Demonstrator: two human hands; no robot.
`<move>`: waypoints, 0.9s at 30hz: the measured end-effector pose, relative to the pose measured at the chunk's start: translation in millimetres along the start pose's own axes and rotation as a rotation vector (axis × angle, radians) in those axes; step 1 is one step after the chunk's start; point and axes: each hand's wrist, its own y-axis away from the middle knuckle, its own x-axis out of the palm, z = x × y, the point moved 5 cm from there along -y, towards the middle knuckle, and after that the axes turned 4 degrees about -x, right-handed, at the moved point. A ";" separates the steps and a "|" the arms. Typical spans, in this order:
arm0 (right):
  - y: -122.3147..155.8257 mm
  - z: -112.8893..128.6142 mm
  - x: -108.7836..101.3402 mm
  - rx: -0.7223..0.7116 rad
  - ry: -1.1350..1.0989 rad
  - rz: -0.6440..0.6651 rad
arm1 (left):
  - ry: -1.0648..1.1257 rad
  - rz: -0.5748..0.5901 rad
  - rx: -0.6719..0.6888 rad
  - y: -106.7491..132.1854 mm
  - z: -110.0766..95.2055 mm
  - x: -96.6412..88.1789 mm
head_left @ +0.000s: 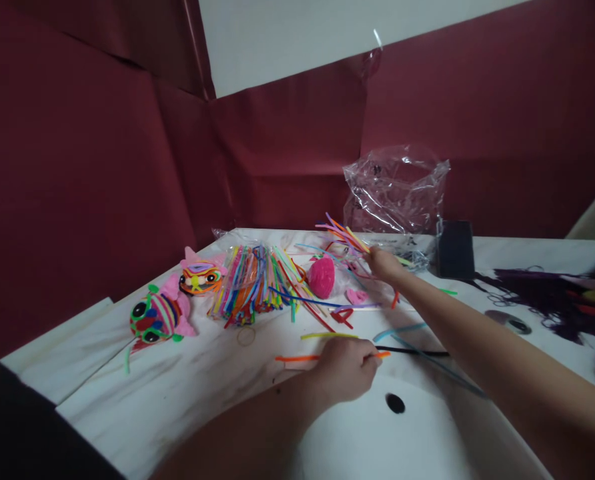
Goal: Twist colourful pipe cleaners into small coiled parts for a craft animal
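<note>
My left hand is closed low over the table, with an orange pipe cleaner passing through it and showing at both sides. Farther back, my right hand grips a bunch of mixed-colour pipe cleaners that fans out to the upper left. Just behind the left hand lies a yellow pipe cleaner. Light blue pipe cleaners and a black strip rest to its right. A bright pink fuzzy piece and a bent red pipe cleaner sit between the hands and the pile.
A large pile of pipe cleaners stands left of centre. Two colourful fish-like figures lie farther left. A clear plastic bag and a dark phone-like slab are at the back. Dark purple strands spread at right.
</note>
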 end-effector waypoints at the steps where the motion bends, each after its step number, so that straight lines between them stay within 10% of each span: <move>1: 0.4 3.3 1.8 -0.016 -0.009 0.008 | -0.004 -0.001 0.002 0.1 0.0 0.0; 14: 16.1 32.0 -11.8 -0.243 -0.067 -0.053 | -0.048 -0.065 0.125 0.4 0.8 4.5; 20: 68.6 70.6 0.6 -0.548 0.010 0.186 | -0.125 -0.078 0.224 4.5 -8.2 4.4; 27: 86.3 79.4 22.9 -0.552 0.213 0.245 | -0.126 -0.089 0.169 2.5 -5.3 3.8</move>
